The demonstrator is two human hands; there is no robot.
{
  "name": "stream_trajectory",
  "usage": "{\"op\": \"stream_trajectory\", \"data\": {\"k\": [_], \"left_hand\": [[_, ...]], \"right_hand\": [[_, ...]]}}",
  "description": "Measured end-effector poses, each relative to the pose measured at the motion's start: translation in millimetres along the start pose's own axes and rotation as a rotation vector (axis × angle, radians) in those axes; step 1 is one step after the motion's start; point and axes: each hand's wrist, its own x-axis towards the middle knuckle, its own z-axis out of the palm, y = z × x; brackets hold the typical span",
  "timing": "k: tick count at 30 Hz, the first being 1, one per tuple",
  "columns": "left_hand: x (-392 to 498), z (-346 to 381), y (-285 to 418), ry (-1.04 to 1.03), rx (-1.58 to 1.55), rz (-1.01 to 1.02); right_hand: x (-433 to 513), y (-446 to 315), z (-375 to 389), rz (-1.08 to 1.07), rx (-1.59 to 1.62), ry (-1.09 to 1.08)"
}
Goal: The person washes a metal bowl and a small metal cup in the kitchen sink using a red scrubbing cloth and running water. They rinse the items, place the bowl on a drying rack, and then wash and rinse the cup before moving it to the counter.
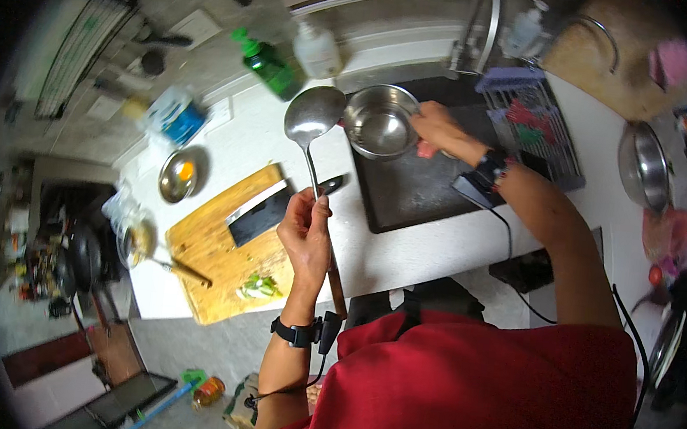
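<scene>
My left hand point(307, 233) grips the metal shaft of a long ladle point(314, 115), whose wide steel head points away from me and whose brown handle end reaches down beside my wrist. Over the dark sink point(408, 190), my right hand point(441, 129) holds the rim of a round stainless steel bowl point(382, 122). A small pinkish thing shows below the right hand, too unclear to name. Left of the ladle, a cleaver point(260, 212) with a black handle lies on a wooden cutting board point(192, 237). Chopped green vegetable pieces point(259, 287) rest near the board's front edge.
A small metal bowl point(178, 175) with an egg yolk stands at the left. Beyond are a green bottle point(270, 71) and a white pump bottle point(317, 51). A faucet point(488, 30) and rack point(532, 121) border the sink. Another metal bowl point(644, 166) lies far right.
</scene>
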Motion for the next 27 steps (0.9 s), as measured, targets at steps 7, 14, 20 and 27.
{"op": "stream_trajectory", "data": {"k": [7, 14, 20, 27], "left_hand": [[3, 55, -5, -0.225, 0.085, -0.022], [2, 104, -9, -0.287, 0.146, -0.036], [7, 127, -5, -0.346, 0.285, -0.104], [4, 153, -9, -0.279, 0.351, 0.085]], "right_hand": [[-99, 154, -139, 0.419, 0.421, 0.189], [-89, 260, -176, 0.825, 0.653, 0.311], [-75, 228, -200, 0.174, -0.805, 0.381], [56, 148, -116, -0.496, -0.193, 0.195]]}}
